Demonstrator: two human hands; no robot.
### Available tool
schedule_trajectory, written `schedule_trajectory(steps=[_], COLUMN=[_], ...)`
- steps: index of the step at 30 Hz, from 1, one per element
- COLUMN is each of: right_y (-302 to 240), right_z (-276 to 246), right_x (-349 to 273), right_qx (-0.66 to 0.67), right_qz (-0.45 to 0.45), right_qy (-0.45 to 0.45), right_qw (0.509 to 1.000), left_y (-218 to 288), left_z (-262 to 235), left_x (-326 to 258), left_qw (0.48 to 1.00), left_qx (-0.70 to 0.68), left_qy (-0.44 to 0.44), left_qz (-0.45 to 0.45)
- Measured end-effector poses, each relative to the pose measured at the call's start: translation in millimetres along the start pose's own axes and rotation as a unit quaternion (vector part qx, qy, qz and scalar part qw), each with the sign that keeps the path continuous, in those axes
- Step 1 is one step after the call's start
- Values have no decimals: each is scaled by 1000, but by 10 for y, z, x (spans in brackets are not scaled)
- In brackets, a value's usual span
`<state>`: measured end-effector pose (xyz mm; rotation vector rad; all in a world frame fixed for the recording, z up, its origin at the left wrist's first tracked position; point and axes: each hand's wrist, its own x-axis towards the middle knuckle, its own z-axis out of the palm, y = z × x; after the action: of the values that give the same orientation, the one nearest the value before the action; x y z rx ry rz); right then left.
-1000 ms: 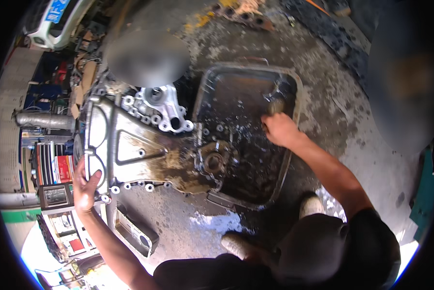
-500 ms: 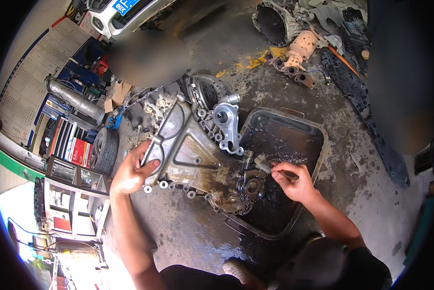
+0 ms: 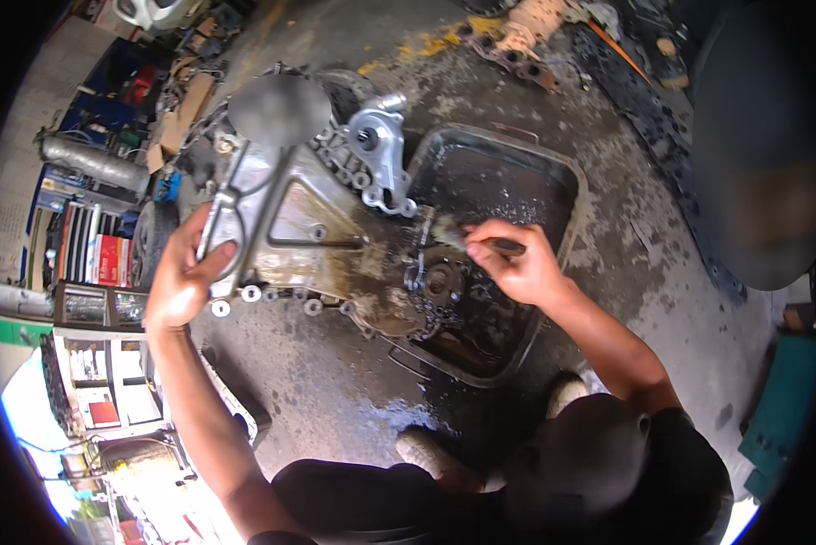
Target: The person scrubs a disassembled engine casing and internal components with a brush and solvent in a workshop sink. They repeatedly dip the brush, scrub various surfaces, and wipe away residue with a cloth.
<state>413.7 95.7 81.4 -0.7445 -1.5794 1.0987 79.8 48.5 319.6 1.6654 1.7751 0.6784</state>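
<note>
A large grey metal engine cover (image 3: 321, 271), brown with oily grime toward its right end, lies tilted across a tray. My left hand (image 3: 182, 272) grips its left edge, thumb on top and fingers behind. In my right hand (image 3: 517, 263) is a small brush (image 3: 448, 229), its bristles at the cover's dirty right end, just above a round opening (image 3: 442, 280). Whether the bristles touch the metal is hard to tell. The dark drip tray (image 3: 578, 182) with a metal rim sits beneath that end, wet inside. A lighter metal housing (image 3: 376, 136) stands at the cover's upper edge.
Rusty exhaust manifold parts (image 3: 524, 64) lie on the stained floor at the far side. A long dark perforated panel (image 3: 644, 154) stretches along the right. Shelving (image 3: 108, 363) and a tyre (image 3: 153, 241) stand at the left. My shoes (image 3: 426, 451) are near the tray.
The whole view has shifted, so the cover, tray and both hands appear farther up and left. The brush has moved slightly left over the cover. Both hands keep their grip.
</note>
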Motion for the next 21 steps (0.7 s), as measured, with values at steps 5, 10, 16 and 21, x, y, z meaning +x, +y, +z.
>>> schedule_trajectory(steps=[5,10,16,21], right_y=[600,1329,502,63], right_z=[-298,-733,-365,-147], right_x=[50,-4,-13,-20], right_qx=[-70,-423,23,-15], right_qz=[78,181,171,27], right_qy=[4,-75,-12,-55], right_qw=[994,885,985,998], left_y=[-123,-230,-239,30], left_z=[-31,-97,-141,-25], left_x=[-62,11,-69,57], left_qw=[998,998,1000,1000], left_qx=[34,33,19,-6], left_qy=[53,31,16,-16], left_qz=[24,32,16,22])
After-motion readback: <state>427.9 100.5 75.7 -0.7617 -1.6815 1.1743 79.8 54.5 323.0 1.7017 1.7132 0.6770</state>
